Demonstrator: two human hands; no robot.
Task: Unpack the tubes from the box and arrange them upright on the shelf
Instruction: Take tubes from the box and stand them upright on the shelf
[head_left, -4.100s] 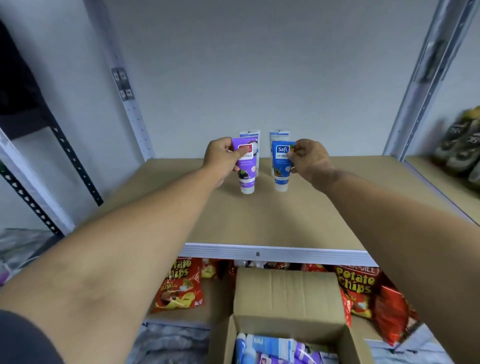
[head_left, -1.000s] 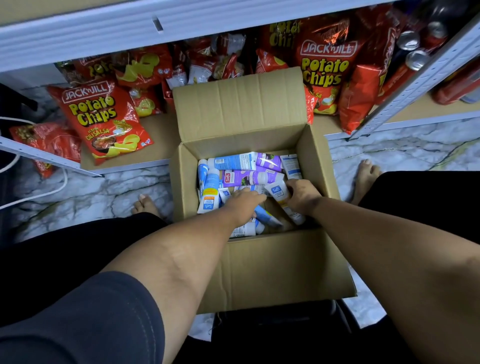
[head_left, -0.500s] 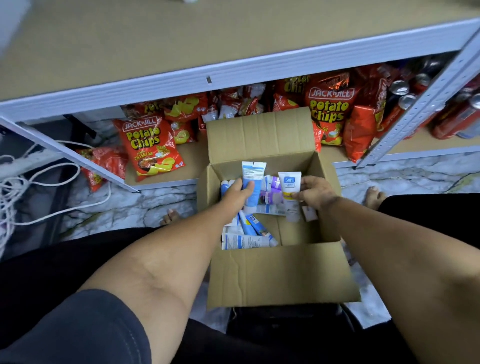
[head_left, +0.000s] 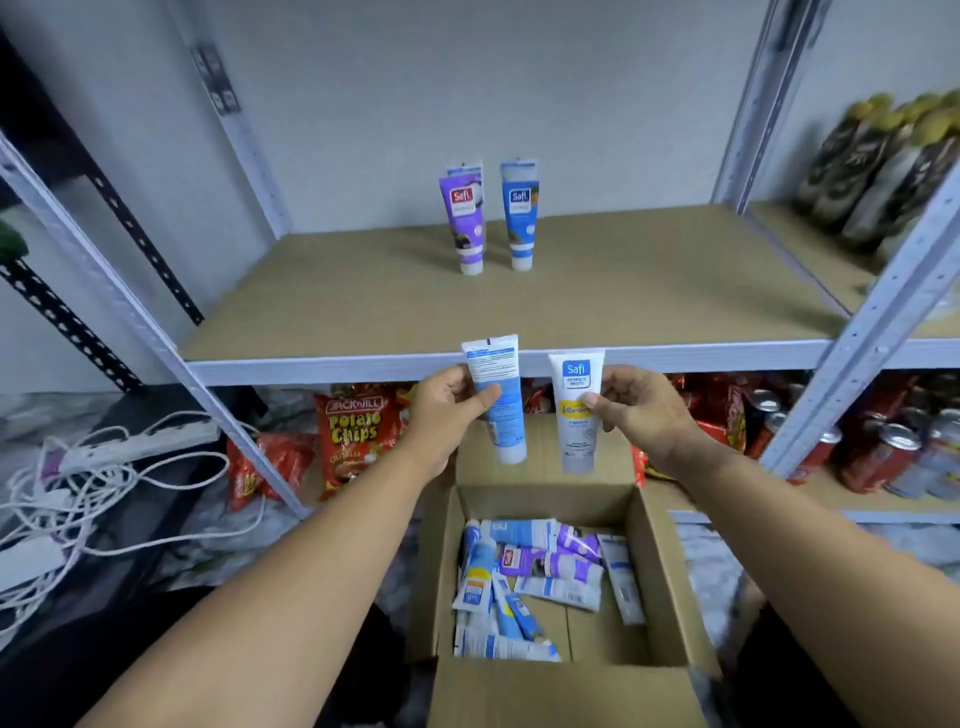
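1. Since half a second ago both hands have risen out of the box (head_left: 550, 680): the left hand (head_left: 448, 410) and right hand (head_left: 641, 410) now hold their tubes just below the front edge of the shelf (head_left: 649, 296), not low over the box mouth.
2. The left fingers (head_left: 480, 404) are curled round a blue-and-white tube (head_left: 497, 397), cap down and back label showing; the right hand grips a white tube (head_left: 575, 410), cap down.
3. Done so far: a purple tube (head_left: 466, 223) and a blue tube (head_left: 520, 223) stand upright on their caps near the back of the shelf, each with another partly hidden just behind it.
4. Left: set these two down, then the loose tubes (head_left: 540, 571) lying in a heap in the box. By my judgement, the job is well under halfway.
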